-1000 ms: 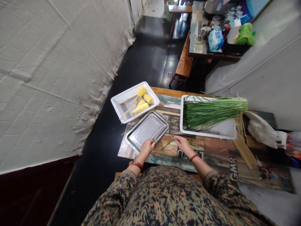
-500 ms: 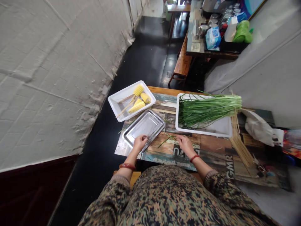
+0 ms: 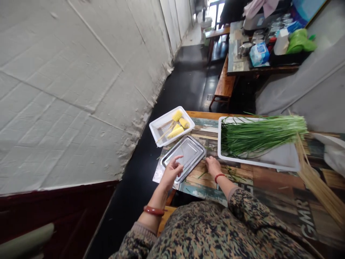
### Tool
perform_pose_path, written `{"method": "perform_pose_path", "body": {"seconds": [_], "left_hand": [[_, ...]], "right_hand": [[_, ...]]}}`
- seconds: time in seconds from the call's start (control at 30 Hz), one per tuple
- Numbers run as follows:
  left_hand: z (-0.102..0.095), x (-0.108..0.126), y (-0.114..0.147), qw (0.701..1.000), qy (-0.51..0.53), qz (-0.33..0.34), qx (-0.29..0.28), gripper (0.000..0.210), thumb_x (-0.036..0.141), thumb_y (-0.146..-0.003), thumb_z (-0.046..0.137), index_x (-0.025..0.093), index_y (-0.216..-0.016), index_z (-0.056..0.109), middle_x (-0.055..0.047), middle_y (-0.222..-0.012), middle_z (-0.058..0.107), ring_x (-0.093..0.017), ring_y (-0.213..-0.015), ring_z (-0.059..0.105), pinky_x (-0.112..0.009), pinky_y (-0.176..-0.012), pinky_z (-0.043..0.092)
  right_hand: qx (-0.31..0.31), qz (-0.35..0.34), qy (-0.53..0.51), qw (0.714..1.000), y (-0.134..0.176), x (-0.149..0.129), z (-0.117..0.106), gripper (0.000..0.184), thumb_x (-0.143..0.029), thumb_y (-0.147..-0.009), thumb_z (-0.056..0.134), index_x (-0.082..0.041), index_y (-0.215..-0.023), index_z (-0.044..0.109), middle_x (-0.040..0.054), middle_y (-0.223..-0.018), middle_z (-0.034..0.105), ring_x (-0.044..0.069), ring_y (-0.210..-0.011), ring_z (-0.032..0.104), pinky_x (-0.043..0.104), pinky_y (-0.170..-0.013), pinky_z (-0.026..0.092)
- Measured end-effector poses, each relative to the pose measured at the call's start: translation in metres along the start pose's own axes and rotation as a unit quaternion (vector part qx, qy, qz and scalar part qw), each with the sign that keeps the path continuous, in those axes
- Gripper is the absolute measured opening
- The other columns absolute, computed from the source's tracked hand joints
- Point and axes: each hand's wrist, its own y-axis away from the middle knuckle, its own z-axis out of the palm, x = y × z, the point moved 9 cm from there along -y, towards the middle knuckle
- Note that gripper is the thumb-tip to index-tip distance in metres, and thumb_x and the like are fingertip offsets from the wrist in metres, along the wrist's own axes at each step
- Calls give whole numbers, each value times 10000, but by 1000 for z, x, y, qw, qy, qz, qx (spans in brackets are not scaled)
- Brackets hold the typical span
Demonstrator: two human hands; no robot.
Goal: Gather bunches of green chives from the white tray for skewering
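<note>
My left hand (image 3: 171, 172) is raised over the near left part of a shallow metal tray (image 3: 185, 153), its fingers apart and nothing in them. Close to the tray's right edge, my right hand (image 3: 213, 166) is low at the tabletop with its fingers drawn together; whatever they may hold is too small to make out. Loose green chive pieces (image 3: 232, 172) lie on the table around it. To the right, a white tub (image 3: 280, 158) carries a big bunch of chives (image 3: 258, 135). Behind the metal tray, another white tub (image 3: 155, 131) contains several pieces of corn (image 3: 176, 131), at least one on a stick.
Thin wooden skewers (image 3: 318, 183) lie at the right of the wood-patterned table (image 3: 272, 180). Beyond stand a wooden bench (image 3: 224, 81) and a second table with a tissue pack (image 3: 259, 54) and glasses. A pale wall (image 3: 81, 90) runs along the left.
My left hand has lifted off the metal tray's near edge and its fingers have spread. My right hand has moved left, nearer the tray. The view has swung so the table sits farther right.
</note>
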Motion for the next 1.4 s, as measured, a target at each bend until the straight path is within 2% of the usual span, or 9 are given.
{"method": "perform_pose_path", "body": {"seconds": [0.2,0.3,0.4,0.63,0.73,0.9,1.0,1.1,1.4], "left_hand": [[3,14,0,997,54,-27,-45,295,360,-712,722,100,-851,706,23,-583,535,-47,-476,432,-187,-468,318],[13,28,-1,988,118,-33,-93,306,357,-711,736,98,-872,708,-14,-672,600,-64,-519,510,-212,-536,396],[26,47,-1,979,150,-15,-137,319,277,-673,773,116,-939,701,-34,-759,642,-93,-611,582,-244,-640,453],[41,90,-2,982,80,68,-159,263,359,-733,734,127,-853,702,-11,-653,629,-83,-522,528,-214,-529,392],[48,110,0,979,36,113,-167,268,380,-737,725,140,-855,726,-14,-652,633,-93,-546,511,-217,-535,385],[61,153,12,955,-21,251,-159,202,373,-740,718,173,-755,746,-57,-806,673,-183,-805,578,-282,-761,448],[78,165,19,946,-8,264,-185,194,374,-735,722,181,-739,746,-56,-793,668,-189,-788,570,-292,-756,451],[96,166,21,953,38,221,-204,196,350,-713,745,167,-781,743,-51,-767,679,-171,-730,564,-286,-723,447],[155,170,27,959,95,223,-148,141,282,-682,768,158,-717,710,-13,-709,645,-132,-707,540,-244,-706,424]], "right_hand": [[52,-27,-59,996,17,-19,-37,137,-205,-837,560,-185,-834,696,62,-904,659,166,-848,615,258,-765,449],[98,-26,-106,989,29,-35,-75,246,-320,-894,487,-184,-921,689,53,-929,693,159,-836,638,264,-778,480],[166,-18,-240,956,47,-57,-120,304,-419,-880,510,-183,-940,692,58,-933,717,183,-830,651,295,-769,499],[226,-37,-388,893,91,-125,-187,241,-380,-815,623,-196,-957,688,48,-906,717,181,-817,642,305,-766,497],[233,-47,-389,890,104,-149,-203,217,-372,-818,628,-197,-936,679,37,-875,705,163,-775,624,281,-723,491],[271,-75,-346,895,122,-175,-234,208,-380,-847,595,-195,-863,690,27,-834,684,144,-720,587,254,-665,473],[280,-78,-360,886,123,-174,-244,202,-379,-838,605,-196,-867,687,25,-827,686,145,-709,588,257,-656,480],[285,-82,-385,874,122,-164,-251,186,-362,-826,624,-197,-895,677,26,-838,689,147,-721,597,264,-667,488],[275,-117,-373,878,125,-122,-292,174,-357,-848,612,-195,-840,675,5,-755,650,135,-666,564,252,-613,458]]}}
